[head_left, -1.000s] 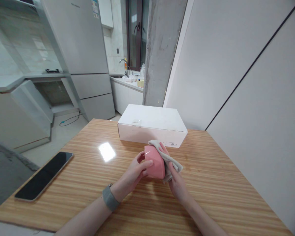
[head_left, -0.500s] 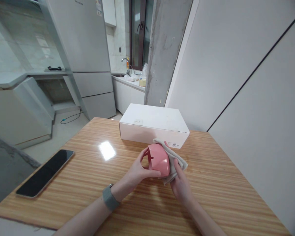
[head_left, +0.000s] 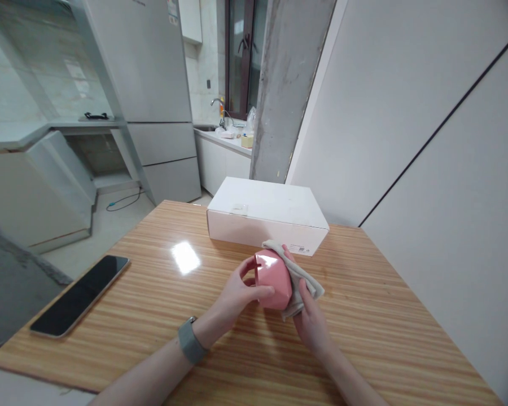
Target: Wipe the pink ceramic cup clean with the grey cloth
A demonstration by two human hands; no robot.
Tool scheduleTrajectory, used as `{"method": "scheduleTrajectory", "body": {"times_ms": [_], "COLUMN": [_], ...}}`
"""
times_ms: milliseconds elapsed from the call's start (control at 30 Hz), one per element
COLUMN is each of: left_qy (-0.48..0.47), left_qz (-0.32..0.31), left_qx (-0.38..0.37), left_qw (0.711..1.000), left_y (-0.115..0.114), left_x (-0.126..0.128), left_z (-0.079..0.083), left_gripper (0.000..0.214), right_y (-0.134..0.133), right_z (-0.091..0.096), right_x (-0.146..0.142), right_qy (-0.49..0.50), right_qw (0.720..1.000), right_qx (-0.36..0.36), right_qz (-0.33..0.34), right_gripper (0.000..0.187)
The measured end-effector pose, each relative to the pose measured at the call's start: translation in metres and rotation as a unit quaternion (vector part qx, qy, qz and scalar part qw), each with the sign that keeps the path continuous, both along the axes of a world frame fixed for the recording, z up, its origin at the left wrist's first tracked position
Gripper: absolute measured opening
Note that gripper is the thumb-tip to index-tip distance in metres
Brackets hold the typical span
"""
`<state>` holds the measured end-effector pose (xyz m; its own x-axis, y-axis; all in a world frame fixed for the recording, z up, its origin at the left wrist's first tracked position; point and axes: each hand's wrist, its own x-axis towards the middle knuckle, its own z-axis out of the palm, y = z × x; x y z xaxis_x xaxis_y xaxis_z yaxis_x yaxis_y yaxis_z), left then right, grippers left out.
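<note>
My left hand (head_left: 237,293) grips a pink faceted cup (head_left: 273,279), held on its side just above the wooden table (head_left: 152,316); the thumb lies on its wall and the fingers curl at its rim. My right hand (head_left: 307,316) presses a beige cloth (head_left: 298,273) against the cup's right side and bottom, fingers closed on the cloth. A grey band sits on my left wrist (head_left: 190,347).
A white flat box (head_left: 266,217) lies just behind the cup. A black phone (head_left: 78,296) rests near the table's left edge. A white wall runs along the right. A fridge, a counter with a sink and a concrete pillar stand beyond.
The cup has been turned a little in my left hand while the cloth rubbed round its side. Both hands stay in nearly the same spot; the view shifted slightly.
</note>
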<state>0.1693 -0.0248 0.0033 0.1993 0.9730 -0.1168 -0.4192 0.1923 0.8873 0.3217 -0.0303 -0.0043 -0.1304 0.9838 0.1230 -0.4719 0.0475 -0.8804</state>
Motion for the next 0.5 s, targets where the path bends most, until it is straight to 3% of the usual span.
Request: {"method": "scheduleTrajectory", "body": {"times_ms": [167,300,500], "left_qy": [-0.089,-0.106,-0.086], "left_qz": [-0.008,-0.047,-0.083], "left_qx": [-0.041,-0.048,0.003], "left_qw": [0.995,0.992,0.993], "left_y": [-0.004,-0.006,-0.005], "left_x": [0.0,-0.001,-0.001], "left_z": [0.005,0.005,0.007], "left_gripper": [0.077,0.059,0.069], "right_y": [-0.001,-0.004,-0.001], "right_z": [-0.011,-0.012,-0.01], "right_x": [0.008,0.013,0.011], "right_qy": [-0.092,-0.156,-0.145], "right_qw": [0.994,0.983,0.985], "right_qx": [0.063,0.101,0.091], "right_qz": [-0.013,-0.009,0.007], "right_gripper": [0.042,0.04,0.046]}}
